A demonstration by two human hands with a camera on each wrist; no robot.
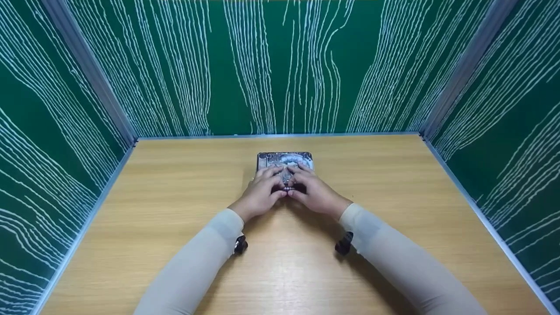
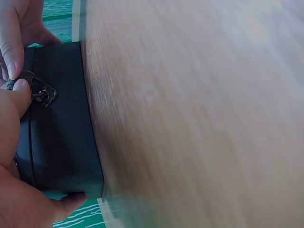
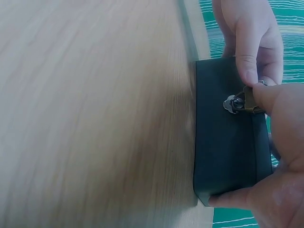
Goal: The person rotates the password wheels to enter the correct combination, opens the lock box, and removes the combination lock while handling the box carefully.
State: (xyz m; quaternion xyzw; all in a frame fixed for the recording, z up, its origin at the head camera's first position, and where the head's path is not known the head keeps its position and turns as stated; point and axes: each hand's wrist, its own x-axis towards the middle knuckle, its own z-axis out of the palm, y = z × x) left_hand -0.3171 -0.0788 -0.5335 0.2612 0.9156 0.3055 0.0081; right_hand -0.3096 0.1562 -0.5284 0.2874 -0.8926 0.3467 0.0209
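A box (image 1: 285,158) with a patterned lid and plain dark sides (image 2: 61,137) sits on the table. A small bronze-coloured padlock (image 3: 250,99) hangs through a metal clasp (image 2: 46,96) on its near side. My left hand (image 1: 261,193) pinches one end of the padlock, its thumb (image 2: 21,90) on the metal, while other fingers lie on the lid and the box's side. From the other side, my right hand (image 1: 318,193) pinches the padlock too, with a finger along the box's end. The fingertips partly hide the padlock's ridged end.
The wooden table (image 1: 175,197) carries the box near its back edge. Green walls (image 1: 297,65) with white wavy lines stand behind and at both sides, joined by grey corner posts (image 1: 94,70). A dark wrist camera (image 1: 344,243) hangs under each sleeve.
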